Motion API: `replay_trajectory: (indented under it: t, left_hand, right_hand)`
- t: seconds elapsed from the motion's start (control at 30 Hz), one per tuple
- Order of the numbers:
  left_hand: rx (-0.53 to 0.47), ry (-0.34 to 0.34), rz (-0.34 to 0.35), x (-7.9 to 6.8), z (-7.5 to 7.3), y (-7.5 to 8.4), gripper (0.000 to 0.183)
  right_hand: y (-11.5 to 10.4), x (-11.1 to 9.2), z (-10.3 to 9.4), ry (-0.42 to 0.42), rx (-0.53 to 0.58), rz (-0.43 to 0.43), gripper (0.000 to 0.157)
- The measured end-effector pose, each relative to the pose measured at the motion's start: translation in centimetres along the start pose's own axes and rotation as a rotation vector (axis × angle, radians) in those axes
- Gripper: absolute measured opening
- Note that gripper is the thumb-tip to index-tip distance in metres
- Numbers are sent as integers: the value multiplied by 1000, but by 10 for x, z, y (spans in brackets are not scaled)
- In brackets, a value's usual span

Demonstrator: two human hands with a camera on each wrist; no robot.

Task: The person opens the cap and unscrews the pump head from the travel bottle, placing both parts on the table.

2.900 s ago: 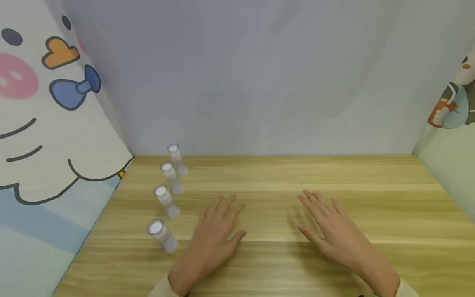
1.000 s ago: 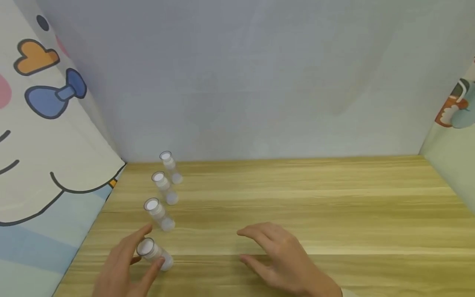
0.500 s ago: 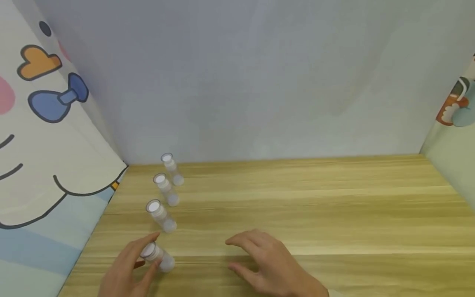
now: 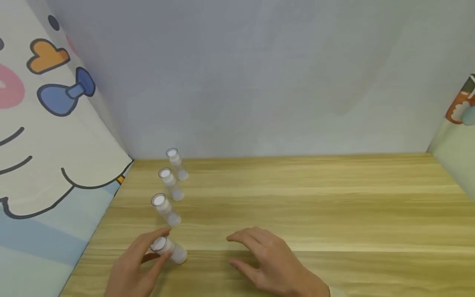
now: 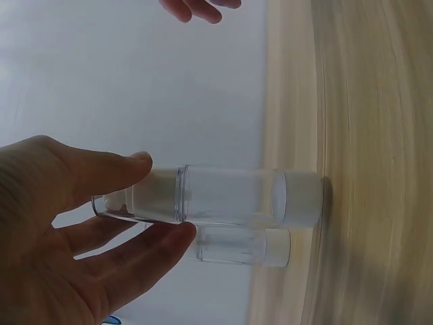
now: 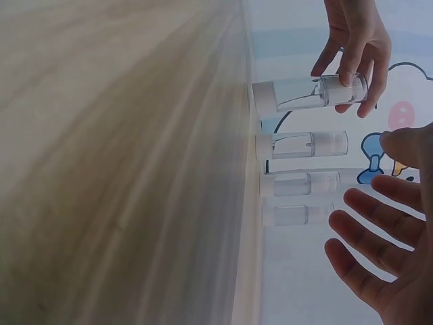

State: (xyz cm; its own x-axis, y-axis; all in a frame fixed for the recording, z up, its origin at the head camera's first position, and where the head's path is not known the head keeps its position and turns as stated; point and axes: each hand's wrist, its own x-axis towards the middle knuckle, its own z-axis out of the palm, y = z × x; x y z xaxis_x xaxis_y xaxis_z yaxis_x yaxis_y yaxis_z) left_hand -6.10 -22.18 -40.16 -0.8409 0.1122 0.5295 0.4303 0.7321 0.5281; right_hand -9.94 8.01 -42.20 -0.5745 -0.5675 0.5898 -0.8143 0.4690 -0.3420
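My left hand (image 4: 135, 262) grips the nearest clear pump bottle (image 4: 177, 252) by its upper part, thumb on one side and fingers on the other. In the left wrist view this bottle (image 5: 230, 196) has a clear cap, a see-through body and a white base close to the wooden surface; whether it touches cannot be told. My right hand (image 4: 272, 262) hovers over the table to the right, fingers loosely bent and apart, holding nothing. The right wrist view shows its spread fingers (image 6: 369, 237) and the left hand (image 6: 362, 40) around the bottle's cap.
Three similar bottles stand upright in a row beyond the held one: a near one (image 4: 165, 209), a middle one (image 4: 171, 184) and a far one (image 4: 177, 164). A grey backdrop (image 4: 278, 82) closes the back of the wooden table (image 4: 315, 198). A cartoon-printed cloth (image 4: 48, 136) hangs at left.
From over the table's middle, my left hand has gone left to the nearest bottle and now grips it; that bottle has shifted slightly right. My right hand has moved left, its fingers bending more.
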Motion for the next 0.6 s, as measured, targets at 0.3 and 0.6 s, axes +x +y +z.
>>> replay_trajectory:
  t: [0.3, 0.6]
  left_hand:
    - [-34, 7, 57, 10, 5, 15, 73]
    - [-80, 15, 126, 23, 16, 29, 69]
  right_hand:
    - [2, 1, -5, 25, -4, -24, 47]
    - [3, 1, -8, -6, 14, 22, 58]
